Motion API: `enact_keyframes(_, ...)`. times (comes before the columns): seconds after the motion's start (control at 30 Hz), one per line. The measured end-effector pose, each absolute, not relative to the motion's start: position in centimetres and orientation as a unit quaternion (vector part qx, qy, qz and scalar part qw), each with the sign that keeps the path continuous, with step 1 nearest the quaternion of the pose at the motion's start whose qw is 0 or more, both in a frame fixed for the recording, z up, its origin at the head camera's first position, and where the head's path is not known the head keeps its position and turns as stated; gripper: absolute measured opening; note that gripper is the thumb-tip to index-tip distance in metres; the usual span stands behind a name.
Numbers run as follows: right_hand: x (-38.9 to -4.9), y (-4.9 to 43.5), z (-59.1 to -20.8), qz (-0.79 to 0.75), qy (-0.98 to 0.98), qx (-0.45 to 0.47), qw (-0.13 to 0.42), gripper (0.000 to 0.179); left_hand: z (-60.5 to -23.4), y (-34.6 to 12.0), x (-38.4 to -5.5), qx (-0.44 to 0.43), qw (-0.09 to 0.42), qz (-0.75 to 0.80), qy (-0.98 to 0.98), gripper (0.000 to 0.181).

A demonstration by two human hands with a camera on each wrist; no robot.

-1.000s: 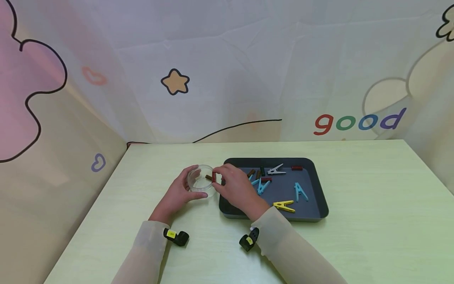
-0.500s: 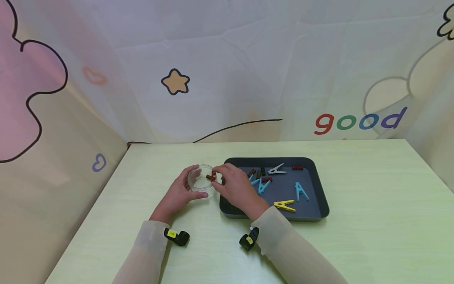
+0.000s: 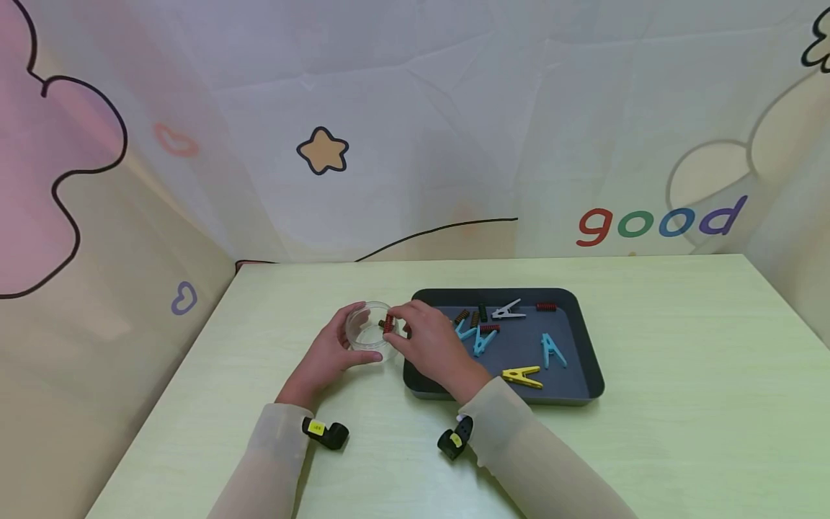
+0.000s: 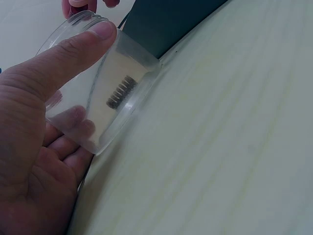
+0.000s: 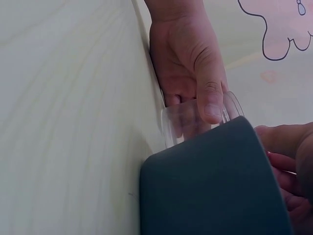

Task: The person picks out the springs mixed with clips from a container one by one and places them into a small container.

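My left hand (image 3: 329,349) grips a clear round plastic container (image 4: 141,53) from its left side, thumb near the rim and fingers behind the wall. Inside, a dark bronze coil spring (image 4: 121,92) lies at the bottom. Between thumb and fingertips my right hand (image 3: 434,342) pinches a red spring (image 3: 388,324), held upright with a slight tilt at the container's right rim. In the right wrist view, the tray wall hides the lower part of the container (image 5: 183,120), and the red spring is mostly hidden.
A dark grey tray (image 3: 586,360) stands just right of the container, partly under my right hand. It bears several springs, among them a red one (image 3: 547,307) and a dark green one (image 3: 483,312), plus a white clip (image 3: 508,311), blue clips (image 3: 551,350) and a yellow clip (image 3: 522,375).
The red spring has tilted a little, its lower end shifting left over the container's opening. Both hands otherwise keep almost the same place and hold.
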State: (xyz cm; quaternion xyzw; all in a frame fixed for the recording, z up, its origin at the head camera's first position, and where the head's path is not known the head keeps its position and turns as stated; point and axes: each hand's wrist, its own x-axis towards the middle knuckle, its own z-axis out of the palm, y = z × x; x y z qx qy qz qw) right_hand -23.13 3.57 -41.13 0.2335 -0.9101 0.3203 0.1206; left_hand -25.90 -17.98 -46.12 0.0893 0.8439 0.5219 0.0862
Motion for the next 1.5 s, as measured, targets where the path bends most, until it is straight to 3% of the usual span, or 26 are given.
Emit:
enact_keyframes(0.33, -23.15, 3.24, -41.12, 0.348, -0.91, 0.212, 0.082, 0.03, -46.12, -17.97, -25.85, 0.089, 0.088, 0.525, 0.842, 0.093)
enact_keyframes(1.23, -22.78, 3.3, -40.55, 0.352, -0.912, 0.203, 0.06, 0.035, -45.96, -17.85, -25.91, 0.102, 0.101, 0.542, 0.828, 0.09)
enact_keyframes(1.5, -22.91, 3.5, -40.35, 0.345, -0.913, 0.206, 0.075, 0.037, -45.99, -17.8, -25.95, 0.096, 0.103, 0.54, 0.83, 0.09)
